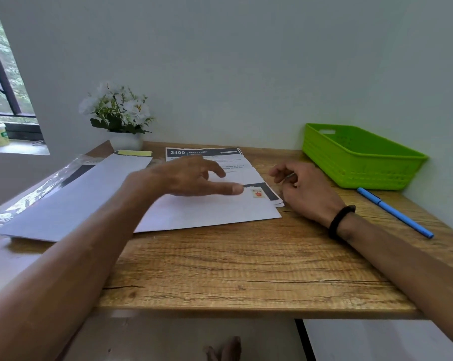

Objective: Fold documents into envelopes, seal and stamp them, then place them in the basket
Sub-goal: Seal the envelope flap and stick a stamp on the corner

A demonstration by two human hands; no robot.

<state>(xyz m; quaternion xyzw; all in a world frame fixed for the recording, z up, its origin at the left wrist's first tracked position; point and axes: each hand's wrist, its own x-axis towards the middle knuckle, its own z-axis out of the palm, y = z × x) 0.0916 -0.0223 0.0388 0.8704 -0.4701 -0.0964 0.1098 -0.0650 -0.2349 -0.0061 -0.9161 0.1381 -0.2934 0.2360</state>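
A white envelope [207, 212] lies flat on the wooden table [246, 269], with a small red stamp [258, 193] at its top right corner. Under it lies a printed document [204, 152] headed "2400", its upper part showing. My left hand [189, 178] hovers over the envelope with fingers spread and relaxed, the thumb tip touching the paper just left of the stamp. My right hand [303, 188] rests on the table right of the envelope, fingers curled, pinching a small pale scrap. The green basket [363, 162] stands at the back right and looks empty.
A blue pen [394, 212] lies in front of the basket. At the left a large white sheet or envelope [71, 199] lies over a clear plastic sleeve [37, 194]. A yellow sticky pad [134, 152] and a white flower pot [121, 118] stand against the wall.
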